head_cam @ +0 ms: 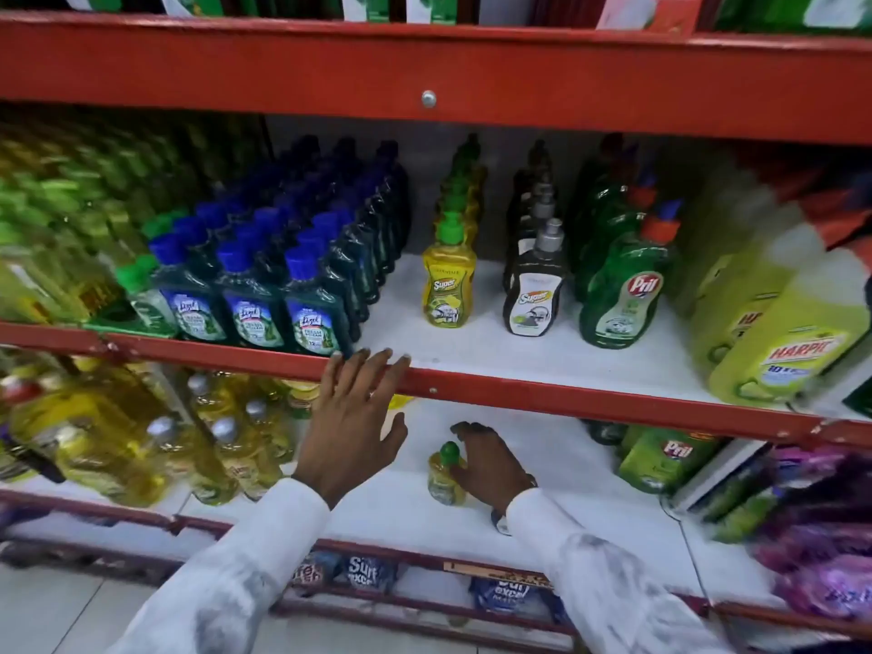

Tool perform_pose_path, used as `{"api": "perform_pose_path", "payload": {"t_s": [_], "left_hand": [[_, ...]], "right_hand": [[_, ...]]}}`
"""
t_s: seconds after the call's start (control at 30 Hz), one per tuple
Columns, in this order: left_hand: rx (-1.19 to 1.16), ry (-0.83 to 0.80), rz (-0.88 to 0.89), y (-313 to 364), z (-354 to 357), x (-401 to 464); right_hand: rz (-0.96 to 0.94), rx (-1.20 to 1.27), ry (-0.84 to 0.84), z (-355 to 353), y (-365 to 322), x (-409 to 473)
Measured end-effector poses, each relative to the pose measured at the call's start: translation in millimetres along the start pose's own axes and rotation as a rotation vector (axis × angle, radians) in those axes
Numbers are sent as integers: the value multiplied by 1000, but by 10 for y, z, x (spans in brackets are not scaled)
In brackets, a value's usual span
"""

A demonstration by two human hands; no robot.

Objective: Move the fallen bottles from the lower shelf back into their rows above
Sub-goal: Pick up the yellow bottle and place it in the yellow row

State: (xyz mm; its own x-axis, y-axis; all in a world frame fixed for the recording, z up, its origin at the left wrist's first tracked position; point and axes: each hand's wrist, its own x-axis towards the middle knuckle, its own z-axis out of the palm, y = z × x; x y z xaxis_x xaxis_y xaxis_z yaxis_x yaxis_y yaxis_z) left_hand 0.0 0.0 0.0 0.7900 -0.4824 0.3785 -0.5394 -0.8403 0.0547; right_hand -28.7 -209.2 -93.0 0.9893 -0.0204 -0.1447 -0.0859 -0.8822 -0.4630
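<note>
On the lower white shelf (542,469), the small upright yellow plastic bottle with green cap (443,474) is clasped by the right hand (490,464); the left hand (356,417), spread empty, is rested on the red rail.

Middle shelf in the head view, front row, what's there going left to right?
Blue-capped Lizol bottles → yellow Super bottle → dark Super bottle → green Pril bottle → yellow Harpic bottle.

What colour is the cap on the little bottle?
Green, on the small yellow bottle; head view.
</note>
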Motion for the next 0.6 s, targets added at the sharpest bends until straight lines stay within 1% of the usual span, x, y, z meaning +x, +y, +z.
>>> {"api": "perform_pose_path", "payload": {"t_s": [0.13,0.23,0.33,0.47,0.6], "left_hand": [[-5,1,6,0,-13,-7],[-22,-1,24,-33,-11,-14],[-37,-2,61,-106,-29,-12],[-97,30,72,-207,-16,-43],[-132,78,69,-199,10,-67]], "right_hand": [[59,29,-31,55,-129,94],[72,59,5,69,-137,112],[45,97,32,-65,-198,-8],[-46,209,137,-542,-413,-360],[-122,371,249,-1272,-770,-711]]}}
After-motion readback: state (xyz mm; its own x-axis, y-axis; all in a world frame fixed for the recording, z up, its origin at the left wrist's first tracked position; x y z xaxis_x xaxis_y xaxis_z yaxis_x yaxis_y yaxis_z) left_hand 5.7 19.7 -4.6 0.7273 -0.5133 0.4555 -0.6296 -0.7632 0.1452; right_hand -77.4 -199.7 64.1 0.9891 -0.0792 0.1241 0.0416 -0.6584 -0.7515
